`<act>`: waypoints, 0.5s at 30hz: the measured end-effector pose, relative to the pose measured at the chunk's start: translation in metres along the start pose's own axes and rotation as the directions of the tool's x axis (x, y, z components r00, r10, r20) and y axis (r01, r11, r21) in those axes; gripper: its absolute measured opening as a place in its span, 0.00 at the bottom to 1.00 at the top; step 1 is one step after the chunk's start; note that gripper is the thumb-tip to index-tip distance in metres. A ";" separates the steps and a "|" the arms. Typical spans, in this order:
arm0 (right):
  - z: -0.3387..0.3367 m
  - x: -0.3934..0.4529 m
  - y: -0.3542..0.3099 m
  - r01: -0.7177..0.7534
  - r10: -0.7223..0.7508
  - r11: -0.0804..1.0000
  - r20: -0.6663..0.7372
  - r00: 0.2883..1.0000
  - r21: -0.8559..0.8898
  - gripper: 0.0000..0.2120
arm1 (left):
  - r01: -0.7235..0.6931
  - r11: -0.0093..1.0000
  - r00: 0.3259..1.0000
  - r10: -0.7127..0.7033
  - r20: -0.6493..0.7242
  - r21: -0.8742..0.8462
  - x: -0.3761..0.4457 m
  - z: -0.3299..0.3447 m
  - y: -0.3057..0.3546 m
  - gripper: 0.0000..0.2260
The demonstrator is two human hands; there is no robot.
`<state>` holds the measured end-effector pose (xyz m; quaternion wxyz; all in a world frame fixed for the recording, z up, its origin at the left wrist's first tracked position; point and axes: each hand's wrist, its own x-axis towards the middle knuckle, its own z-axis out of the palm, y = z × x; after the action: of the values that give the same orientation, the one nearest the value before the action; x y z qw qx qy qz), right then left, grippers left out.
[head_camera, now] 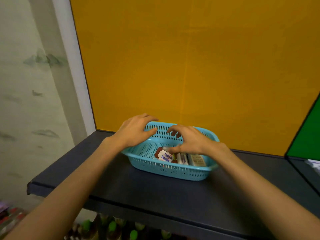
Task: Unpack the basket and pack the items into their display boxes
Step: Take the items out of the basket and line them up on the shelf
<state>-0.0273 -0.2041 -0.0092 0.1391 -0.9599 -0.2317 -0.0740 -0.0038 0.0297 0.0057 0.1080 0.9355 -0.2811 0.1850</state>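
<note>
Your forearms reach out over the dark shelf point(155, 193) toward the blue basket point(173, 172), which sits near the yellow back panel point(190, 58). The small packets point(165, 155) lie in its right half. Your right hand point(192, 141) is curled over them, thumb touching a packet; whether it has a grip I cannot tell. Your left hand point(135, 132) hovers spread and empty over the far-left rim. Steady the basket there, then pinch one packet and lift straight up.
</note>
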 end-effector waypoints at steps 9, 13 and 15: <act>0.032 0.010 -0.015 -0.053 0.085 0.991 0.286 0.954 -0.119 0.10 | -0.047 0.975 0.844 0.155 0.513 -0.216 0.021 0.031 -0.013 0.12; 0.039 0.009 -0.012 -0.086 0.119 0.990 0.318 0.941 -0.116 0.08 | -0.087 0.964 0.748 0.230 0.622 -0.252 0.024 0.041 -0.011 0.10; 0.043 0.009 -0.009 -0.085 0.118 0.990 0.324 0.939 -0.112 0.06 | -0.086 0.965 0.723 0.233 0.651 -0.249 0.024 0.046 -0.010 0.12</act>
<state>-0.0201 -0.1790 -0.0463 0.0555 -0.9750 -0.1980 0.0836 0.0338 0.0123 -0.0269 0.0765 0.8948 -0.3979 -0.1873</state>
